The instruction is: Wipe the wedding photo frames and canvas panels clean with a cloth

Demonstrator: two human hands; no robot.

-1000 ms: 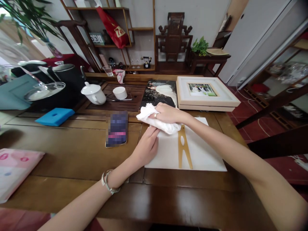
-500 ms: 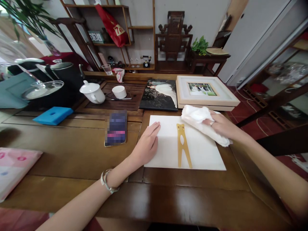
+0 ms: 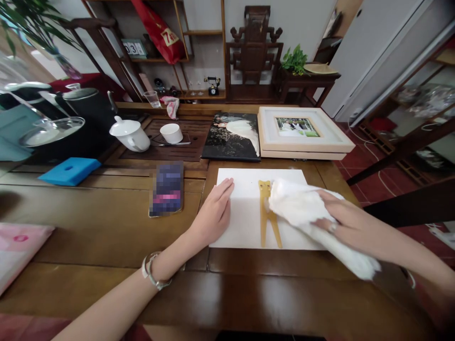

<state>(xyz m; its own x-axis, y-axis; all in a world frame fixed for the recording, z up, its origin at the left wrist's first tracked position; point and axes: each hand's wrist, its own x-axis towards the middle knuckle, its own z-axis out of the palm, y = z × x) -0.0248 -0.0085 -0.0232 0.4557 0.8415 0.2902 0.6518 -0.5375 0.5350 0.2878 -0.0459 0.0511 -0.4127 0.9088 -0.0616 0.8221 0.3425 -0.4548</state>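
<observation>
A white board [image 3: 245, 208] lies face down on the wooden table, with a tan stand leg [image 3: 265, 213] running down its middle. My left hand [image 3: 214, 213] rests flat and open on the board's left edge. My right hand [image 3: 346, 225] presses a crumpled white cloth [image 3: 305, 210] onto the board's right half; the cloth touches the tan leg and trails off toward the table's near right. A ring shows on that hand, and a bracelet on my left wrist.
A phone [image 3: 166, 188] lies left of the board. Behind it sit a dark photo print [image 3: 232, 137] and a white framed picture [image 3: 302, 132]. A white teapot [image 3: 130, 134], a cup [image 3: 171, 133], a blue box [image 3: 69, 170] and a pink packet [image 3: 17, 246] stand further left.
My right hand swept the cloth from the board's top left to its top right, then down to the right half near the tan leg. My left hand stayed on the left edge.
</observation>
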